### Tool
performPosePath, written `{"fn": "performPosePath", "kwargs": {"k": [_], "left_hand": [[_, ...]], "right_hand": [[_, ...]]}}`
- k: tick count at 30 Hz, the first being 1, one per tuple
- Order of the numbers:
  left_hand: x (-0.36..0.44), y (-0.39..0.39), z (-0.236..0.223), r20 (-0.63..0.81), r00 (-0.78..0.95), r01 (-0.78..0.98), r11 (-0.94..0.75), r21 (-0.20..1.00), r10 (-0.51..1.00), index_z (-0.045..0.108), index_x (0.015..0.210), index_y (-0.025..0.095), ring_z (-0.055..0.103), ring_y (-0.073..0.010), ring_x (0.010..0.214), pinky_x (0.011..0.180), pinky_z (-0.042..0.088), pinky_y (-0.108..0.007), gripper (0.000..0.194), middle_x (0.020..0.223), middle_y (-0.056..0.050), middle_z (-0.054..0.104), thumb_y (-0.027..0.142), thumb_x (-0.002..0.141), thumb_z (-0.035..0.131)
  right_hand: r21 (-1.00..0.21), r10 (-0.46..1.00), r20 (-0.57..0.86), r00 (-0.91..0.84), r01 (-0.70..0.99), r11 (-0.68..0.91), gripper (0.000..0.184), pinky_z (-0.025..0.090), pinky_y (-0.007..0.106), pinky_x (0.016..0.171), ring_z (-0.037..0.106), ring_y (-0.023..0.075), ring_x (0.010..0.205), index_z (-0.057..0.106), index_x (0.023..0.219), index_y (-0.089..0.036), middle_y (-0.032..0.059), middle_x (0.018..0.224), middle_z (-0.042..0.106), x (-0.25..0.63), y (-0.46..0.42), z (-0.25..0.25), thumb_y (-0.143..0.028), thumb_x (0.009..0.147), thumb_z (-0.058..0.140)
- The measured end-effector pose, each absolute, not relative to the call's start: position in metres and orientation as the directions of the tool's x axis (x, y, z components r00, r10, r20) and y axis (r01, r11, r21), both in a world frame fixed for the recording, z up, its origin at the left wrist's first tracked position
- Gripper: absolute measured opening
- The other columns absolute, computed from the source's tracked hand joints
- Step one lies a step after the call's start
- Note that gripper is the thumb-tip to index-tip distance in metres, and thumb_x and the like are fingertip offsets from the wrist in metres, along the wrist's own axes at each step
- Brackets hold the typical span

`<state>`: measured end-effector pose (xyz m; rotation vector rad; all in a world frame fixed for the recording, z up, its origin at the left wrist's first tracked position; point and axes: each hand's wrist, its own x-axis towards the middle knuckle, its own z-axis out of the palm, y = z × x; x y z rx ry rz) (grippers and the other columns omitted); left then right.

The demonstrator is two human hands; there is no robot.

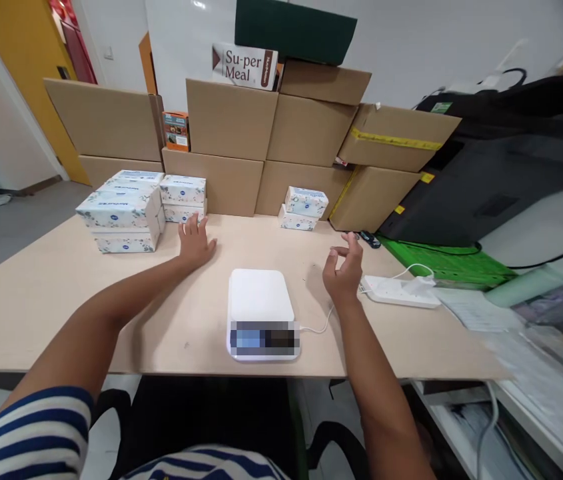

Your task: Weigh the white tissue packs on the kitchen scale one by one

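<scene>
1. A pair of stacked white, floral-printed packs (pixel 182 190) stood left of centre, in the upper-middle part of the frame.
2. The person's left hand (pixel 194 245) was just in front of that pair, palm down and open, fingers spread; whether the fingertips touched the lower pack could not be told.
3. A larger block of similar packs (pixel 118 208) sat beside it, farther left.
4. A second stacked pair (pixel 306 202) stood right of centre, near the boxes behind.
5. The right hand (pixel 344 272) hovered below that pair, right of centre — half-open, fingers loosely curled, well apart from the left.
6. Between the forearms, at lower centre, lay a white scale (pixel 261 297), its display blurred into blocks.
7. A white power strip (pixel 398 291) lay just right of the right hand on the pale wooden table (pixel 56 300).
8. Open cardboard boxes (pixel 216 183) lined the back; above them, a box reading "Su-per Meal" (pixel 244 65).
</scene>
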<state>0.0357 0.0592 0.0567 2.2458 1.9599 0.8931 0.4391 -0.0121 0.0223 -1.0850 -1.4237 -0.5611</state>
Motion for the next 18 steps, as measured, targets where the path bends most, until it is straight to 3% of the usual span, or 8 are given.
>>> {"fn": "performPosePath", "kwargs": {"k": [3,8,12,14,18], "left_hand": [[0.010,0.091,0.090,0.385,0.223,0.935,-0.309,0.177,0.896,0.035,0.178,0.008,0.009,-0.0378,0.184,0.145,-0.008,-0.063,0.087,0.195,-0.026,0.014,0.042,0.101,0.059],[-0.011,0.148,0.161,0.242,0.313,0.942,-0.332,0.042,0.918,0.042,0.175,0.005,0.020,-0.0470,0.180,0.143,0.015,-0.067,0.097,0.189,-0.031,0.029,0.043,0.094,0.078],[-0.013,0.184,0.199,0.096,0.092,0.996,-0.091,-0.021,0.991,0.034,0.177,0.001,0.032,-0.0522,0.173,0.137,0.030,-0.071,0.121,0.184,-0.036,0.035,0.047,0.083,0.097],[-0.014,0.195,0.203,0.038,-0.011,1.000,0.012,-0.009,0.999,0.031,0.175,-0.006,0.032,-0.0535,0.173,0.137,0.030,-0.073,0.134,0.184,-0.039,0.032,0.049,0.077,0.104],[-0.016,0.204,0.199,0.033,-0.008,1.000,0.008,-0.010,0.999,0.025,0.172,-0.014,0.029,-0.0566,0.174,0.137,0.027,-0.079,0.142,0.185,-0.042,0.026,0.053,0.077,0.106]], "right_hand": [[-0.220,0.291,0.953,0.088,0.859,0.461,0.056,0.070,0.049,0.091,0.080,0.0239,0.090,0.047,0.165,-0.025,0.0215,0.144,0.071,0.432,-0.012,0.022,-0.031,0.110,0.052],[-0.093,0.232,0.972,-0.024,0.871,0.482,0.053,0.073,0.046,0.086,0.084,0.0248,0.091,0.049,0.164,-0.026,0.0207,0.143,0.073,0.422,-0.016,0.026,-0.026,0.111,0.055],[-0.083,0.245,0.968,-0.042,0.874,0.479,0.053,0.074,0.045,0.085,0.085,0.0253,0.091,0.050,0.164,-0.027,0.0195,0.142,0.074,0.419,-0.018,0.030,-0.025,0.111,0.056],[-0.083,0.240,0.970,-0.038,0.876,0.475,0.053,0.074,0.044,0.084,0.085,0.0253,0.091,0.052,0.164,-0.027,0.0191,0.143,0.075,0.418,-0.019,0.032,-0.025,0.112,0.056],[-0.128,0.321,0.947,-0.020,0.892,0.434,0.047,0.074,0.045,0.090,0.085,0.0277,0.104,0.058,0.159,-0.025,0.0196,0.145,0.075,0.416,-0.020,0.036,-0.029,0.113,0.053]]}}
